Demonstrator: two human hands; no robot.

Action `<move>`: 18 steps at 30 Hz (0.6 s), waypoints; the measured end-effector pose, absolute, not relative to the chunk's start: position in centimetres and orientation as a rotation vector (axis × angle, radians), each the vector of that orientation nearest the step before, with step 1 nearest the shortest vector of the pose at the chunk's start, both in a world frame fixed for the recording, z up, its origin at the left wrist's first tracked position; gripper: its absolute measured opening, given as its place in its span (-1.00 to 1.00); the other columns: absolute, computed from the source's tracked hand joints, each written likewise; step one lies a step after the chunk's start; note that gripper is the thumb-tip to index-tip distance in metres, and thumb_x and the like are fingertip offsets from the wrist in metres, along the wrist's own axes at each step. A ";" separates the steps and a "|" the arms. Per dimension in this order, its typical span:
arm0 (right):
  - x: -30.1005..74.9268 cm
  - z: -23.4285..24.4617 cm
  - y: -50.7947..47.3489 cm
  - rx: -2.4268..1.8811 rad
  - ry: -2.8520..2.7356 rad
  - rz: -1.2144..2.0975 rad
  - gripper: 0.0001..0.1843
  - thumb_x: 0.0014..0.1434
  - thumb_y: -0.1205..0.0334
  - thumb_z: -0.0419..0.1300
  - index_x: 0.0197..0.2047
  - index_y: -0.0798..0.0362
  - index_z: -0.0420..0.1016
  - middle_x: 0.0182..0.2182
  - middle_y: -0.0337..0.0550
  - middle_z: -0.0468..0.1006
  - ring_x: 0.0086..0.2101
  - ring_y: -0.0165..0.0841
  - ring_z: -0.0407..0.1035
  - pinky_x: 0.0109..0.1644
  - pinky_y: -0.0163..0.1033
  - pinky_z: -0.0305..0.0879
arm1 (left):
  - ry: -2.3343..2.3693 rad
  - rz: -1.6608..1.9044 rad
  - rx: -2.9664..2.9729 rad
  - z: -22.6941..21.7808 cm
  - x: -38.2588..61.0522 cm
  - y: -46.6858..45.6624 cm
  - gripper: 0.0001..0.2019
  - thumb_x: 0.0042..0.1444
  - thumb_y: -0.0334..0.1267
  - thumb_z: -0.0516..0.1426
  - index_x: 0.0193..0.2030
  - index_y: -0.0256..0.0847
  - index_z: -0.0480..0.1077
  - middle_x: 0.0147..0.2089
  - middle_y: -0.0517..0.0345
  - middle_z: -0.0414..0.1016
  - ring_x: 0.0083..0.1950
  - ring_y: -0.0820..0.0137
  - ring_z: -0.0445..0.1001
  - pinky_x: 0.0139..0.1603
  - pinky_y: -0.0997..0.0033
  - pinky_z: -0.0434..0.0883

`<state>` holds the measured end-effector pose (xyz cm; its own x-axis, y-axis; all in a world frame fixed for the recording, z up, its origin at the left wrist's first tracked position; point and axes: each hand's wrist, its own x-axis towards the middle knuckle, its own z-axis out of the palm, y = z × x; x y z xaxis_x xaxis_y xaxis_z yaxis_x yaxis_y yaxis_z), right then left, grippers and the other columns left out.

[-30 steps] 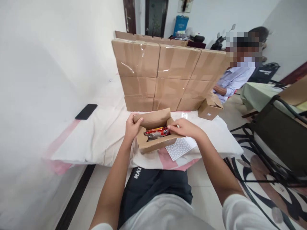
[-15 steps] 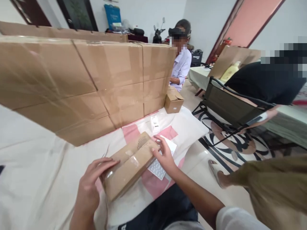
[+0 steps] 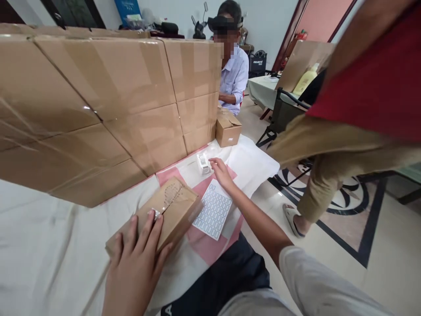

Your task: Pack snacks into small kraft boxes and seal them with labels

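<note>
I see my left hand (image 3: 135, 258) spread flat on the taped, oblong cardboard carton (image 3: 180, 201). Right of it, a thin label sheet (image 3: 213, 210) of rounded rectangles lies before my right hand (image 3: 221, 172), loosely open beside a boxy white object (image 3: 203, 165).

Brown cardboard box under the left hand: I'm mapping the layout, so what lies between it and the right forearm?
A white, grid-printed paper sheet, on pink-and-white cloth; the head view shows it.

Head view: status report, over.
Left hand spread on closed brown cardboard box. Right hand beside small white object, contact unclear. White rectangular label sheet beside box, nothing visibly blocking.
</note>
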<state>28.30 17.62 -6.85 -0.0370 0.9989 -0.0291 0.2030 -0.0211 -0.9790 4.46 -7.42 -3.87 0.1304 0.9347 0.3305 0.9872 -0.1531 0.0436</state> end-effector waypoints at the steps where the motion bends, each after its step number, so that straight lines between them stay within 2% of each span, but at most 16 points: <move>1: 28.5 -6.9 19.0 -1.433 -1.372 1.206 -0.80 0.30 0.15 0.07 -0.16 0.05 0.46 -0.16 -0.13 0.50 -0.16 -0.34 0.38 -0.14 -0.33 0.32 | -1.907 -0.402 -2.198 -3.8 4.4 -7.5 -0.38 0.40 -0.04 -0.10 0.54 -0.20 0.05 0.54 0.00 0.08 0.57 -0.11 -0.10 0.48 -0.29 -0.06; 4: 28.3 -6.8 21.7 -1.540 -1.358 1.373 -0.71 0.34 0.08 0.09 -0.33 0.09 0.41 -0.50 -0.22 0.36 -0.47 -0.40 0.26 -0.44 -0.36 0.16 | -1.924 -0.370 -2.154 -3.6 4.7 -7.4 -0.41 0.41 -0.05 -0.10 0.49 -0.24 0.16 0.51 -0.01 0.15 0.55 -0.10 -0.03 0.47 -0.26 -0.03; 6: 27.9 -6.6 22.6 -1.594 -1.332 1.457 -0.68 0.36 0.04 0.10 -0.34 0.10 0.37 -0.59 -0.29 0.24 -0.58 -0.45 0.13 -0.53 -0.36 0.03 | -1.937 -0.359 -2.140 -3.4 5.1 -7.3 -0.42 0.40 -0.05 -0.09 0.46 -0.24 0.21 0.50 -0.01 0.19 0.54 -0.10 0.00 0.46 -0.26 0.00; 8: 27.5 -6.2 23.2 -1.644 -1.299 1.533 -0.69 0.38 0.04 0.09 -0.32 0.08 0.32 -0.59 -0.33 0.23 -0.63 -0.49 0.06 -0.57 -0.36 -0.02 | -1.960 -0.346 -2.128 -3.3 5.3 -7.2 -0.42 0.39 -0.04 -0.08 0.45 -0.22 0.23 0.50 0.00 0.19 0.54 -0.08 0.02 0.46 -0.25 0.01; 12: 27.2 -5.3 24.2 -1.732 -1.266 1.633 -0.75 0.41 0.11 0.07 -0.28 0.08 0.27 -0.55 -0.34 0.27 -0.66 -0.55 0.04 -0.58 -0.39 -0.01 | -2.005 -0.325 -2.098 -3.3 5.3 -7.2 -0.44 0.38 -0.04 -0.05 0.45 -0.17 0.24 0.50 0.04 0.18 0.55 -0.02 0.00 0.49 -0.19 -0.02; 18: 27.1 -4.2 24.6 -1.854 -1.325 1.664 -0.71 0.42 0.09 0.13 -0.29 0.11 0.32 -0.54 -0.39 0.24 -0.63 -0.57 0.08 -0.58 -0.43 0.02 | -2.016 -0.281 -2.088 -3.8 4.8 -7.0 -0.42 0.36 -0.02 -0.05 0.45 -0.17 0.24 0.51 0.06 0.16 0.55 -0.01 -0.01 0.49 -0.19 -0.01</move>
<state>27.11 24.60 -4.24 -0.1075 0.7871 -0.6074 0.4158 -0.5194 -0.7466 4.84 -6.99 -3.81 0.0377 0.9560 0.2909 0.9991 -0.0306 -0.0290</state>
